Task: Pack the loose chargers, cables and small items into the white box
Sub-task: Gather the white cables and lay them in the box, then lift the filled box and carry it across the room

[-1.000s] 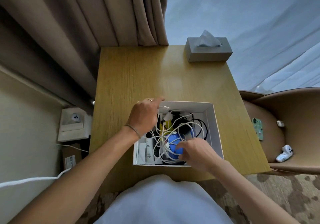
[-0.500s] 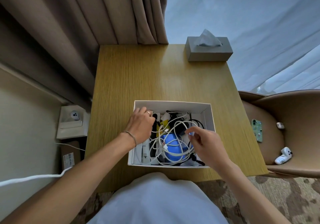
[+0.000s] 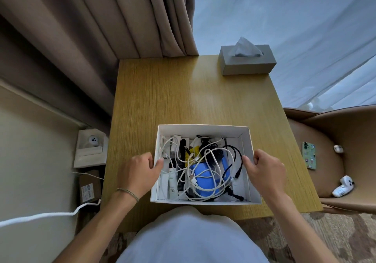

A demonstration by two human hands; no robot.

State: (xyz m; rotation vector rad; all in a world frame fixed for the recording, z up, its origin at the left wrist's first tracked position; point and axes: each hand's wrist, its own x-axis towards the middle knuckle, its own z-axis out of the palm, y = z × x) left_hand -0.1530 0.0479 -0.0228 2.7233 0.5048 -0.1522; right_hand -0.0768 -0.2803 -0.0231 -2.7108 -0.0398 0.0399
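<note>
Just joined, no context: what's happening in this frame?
A person is packing loose electronics into a white box on a wooden table. The left hand grips the box's left wall, thumb inside; the right hand grips the right wall. Inside lies a tangle of white cables, a black cable and a blue item. Apart from the box, only a grey tissue box sits on the table.

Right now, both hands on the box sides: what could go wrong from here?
1. The white cable tangle is heaped loosely in the white box; tilting could spill a loop over the wall.
2. The left hand and right hand pinch thin walls, which may flex.
3. The box sits near the table front edge, so pulling it closer could tip it off.
</note>
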